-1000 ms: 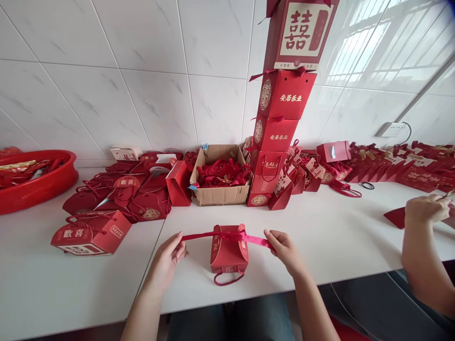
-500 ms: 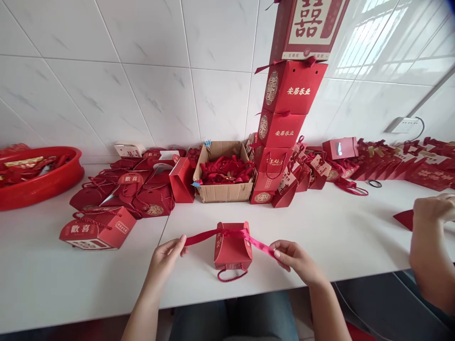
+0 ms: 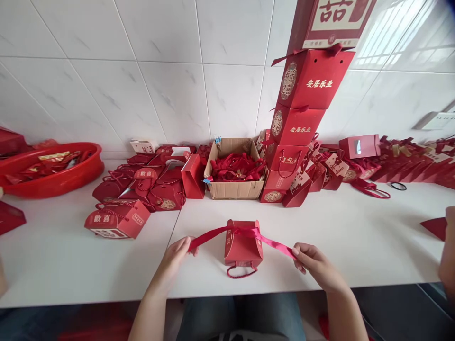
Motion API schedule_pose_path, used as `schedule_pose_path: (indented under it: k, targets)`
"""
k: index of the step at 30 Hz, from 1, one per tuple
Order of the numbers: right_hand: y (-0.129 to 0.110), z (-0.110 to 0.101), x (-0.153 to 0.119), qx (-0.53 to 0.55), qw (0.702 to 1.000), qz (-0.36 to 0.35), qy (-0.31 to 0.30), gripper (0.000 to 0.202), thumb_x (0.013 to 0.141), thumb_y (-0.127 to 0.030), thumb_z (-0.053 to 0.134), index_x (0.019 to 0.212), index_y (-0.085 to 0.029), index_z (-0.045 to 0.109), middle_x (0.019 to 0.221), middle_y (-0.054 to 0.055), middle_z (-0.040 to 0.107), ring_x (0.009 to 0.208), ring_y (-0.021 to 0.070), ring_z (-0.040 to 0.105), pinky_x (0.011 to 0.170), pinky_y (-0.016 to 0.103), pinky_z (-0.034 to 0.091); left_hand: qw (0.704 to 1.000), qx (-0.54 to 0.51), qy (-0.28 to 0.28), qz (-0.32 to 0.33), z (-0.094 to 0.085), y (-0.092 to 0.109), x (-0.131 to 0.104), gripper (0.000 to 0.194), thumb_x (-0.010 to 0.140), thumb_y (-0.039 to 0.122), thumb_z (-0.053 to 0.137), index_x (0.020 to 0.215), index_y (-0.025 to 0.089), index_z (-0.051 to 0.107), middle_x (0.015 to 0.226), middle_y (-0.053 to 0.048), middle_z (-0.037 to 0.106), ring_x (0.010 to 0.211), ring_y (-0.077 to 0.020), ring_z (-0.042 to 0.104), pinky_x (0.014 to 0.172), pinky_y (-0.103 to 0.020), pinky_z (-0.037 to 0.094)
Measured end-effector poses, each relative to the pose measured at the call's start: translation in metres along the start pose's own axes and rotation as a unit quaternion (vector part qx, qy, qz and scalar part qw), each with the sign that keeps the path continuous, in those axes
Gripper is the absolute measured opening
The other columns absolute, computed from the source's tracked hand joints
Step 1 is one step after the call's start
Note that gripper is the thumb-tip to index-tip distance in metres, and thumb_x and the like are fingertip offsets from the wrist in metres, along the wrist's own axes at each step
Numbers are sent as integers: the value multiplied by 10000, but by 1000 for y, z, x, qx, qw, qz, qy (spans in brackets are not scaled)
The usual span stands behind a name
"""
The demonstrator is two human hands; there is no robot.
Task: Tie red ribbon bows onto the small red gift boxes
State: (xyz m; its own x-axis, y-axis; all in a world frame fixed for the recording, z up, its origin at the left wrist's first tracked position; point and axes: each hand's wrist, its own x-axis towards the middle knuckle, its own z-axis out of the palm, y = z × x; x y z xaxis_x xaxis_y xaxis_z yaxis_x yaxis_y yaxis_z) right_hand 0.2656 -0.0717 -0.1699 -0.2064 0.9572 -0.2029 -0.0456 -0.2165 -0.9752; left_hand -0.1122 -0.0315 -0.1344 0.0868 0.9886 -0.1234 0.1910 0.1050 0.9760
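The white tabletop runs left to right, its near edge passing just in front of the person's legs. At the far side, right of the middle, a tall tower of red boxes leans rightward up the picture. Far left sits a red basin, its length running left to right, with wrapped items inside. Between them are a pile of red boxes and an open cardboard carton full of red ribbon.

The small red box is near the middle, close to the near edge, with a broader stretch of white surface between it and the carton. Its sides run near to far; foreshortening hides which way is longer. The left hand and right hand are well apart on either side, each pinching one end of the ribbon between thumb and fingers. The ribbon's long axis runs left to right across the box's far part, both tails sloping down toward the near side. Smallest, the twisted cord handle loops out from the box toward the near edge.
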Motion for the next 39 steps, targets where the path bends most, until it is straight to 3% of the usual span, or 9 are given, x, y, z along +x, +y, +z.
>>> schedule_pose_path:
  k: [9,15,19,23,26,31,33,36,39]
  targets:
    - [-10,0,4,0,1000,-16,15,342,841,-473,618,715,-164,543,611,-10,517,575,98,418,584,252,338,999,-34,26,-11,-4,-1,9,340,746,523,637,687,192,587,647,5,566,681,-162,515,704,-261,418]
    - [-16,-42,-2,-124,983,22,137,428,804,-551,605,641,-185,454,541,-53,414,524,88,325,538,250,270,987,43,153,-26,-39,-15,13,392,648,567,693,666,187,598,626,7,562,683,-176,533,688,-266,433]
    - [-16,-56,-14,-170,978,35,114,441,828,-565,559,633,-188,442,547,-48,419,531,94,329,544,257,276,985,122,116,-37,-52,-30,12,412,690,602,644,661,193,605,612,8,573,690,-180,558,707,-267,444]
    - [-23,-54,-15,-174,978,13,115,414,857,-561,520,693,-181,493,602,-27,469,559,103,377,563,260,329,981,119,152,-37,-52,-25,14,436,655,630,659,707,197,637,641,-5,619,717,-211,608,696,-284,486]
    - [-48,-54,-10,-211,965,-40,151,417,872,-571,484,726,-182,514,646,-5,505,599,119,433,584,264,375,979,151,136,21,-59,11,20,360,688,566,677,773,217,653,743,-1,667,810,-228,631,760,-303,505]
    - [-136,-40,-2,-320,910,-207,164,354,864,-531,534,774,-190,561,672,9,514,620,134,460,555,261,388,928,254,95,256,-56,117,27,130,783,365,652,788,235,650,841,21,668,831,-171,598,803,-255,472]
    - [-173,-18,2,-358,872,-293,160,287,841,-474,604,782,-193,600,754,29,562,689,146,507,601,267,416,893,251,58,370,-37,156,30,65,794,281,656,764,225,647,811,18,653,782,-142,585,775,-237,462]
    - [-212,26,9,-391,824,-373,168,260,784,-437,690,733,-189,632,776,35,600,693,150,534,629,279,441,873,192,2,448,4,195,35,89,779,236,676,713,194,635,775,0,640,760,-136,586,731,-244,463]
    - [-232,67,20,-387,815,-411,130,230,794,-397,689,727,-181,647,782,32,621,702,150,563,644,281,455,906,166,-19,389,40,210,41,136,778,306,684,758,173,660,725,-6,647,672,-131,581,620,-240,454]
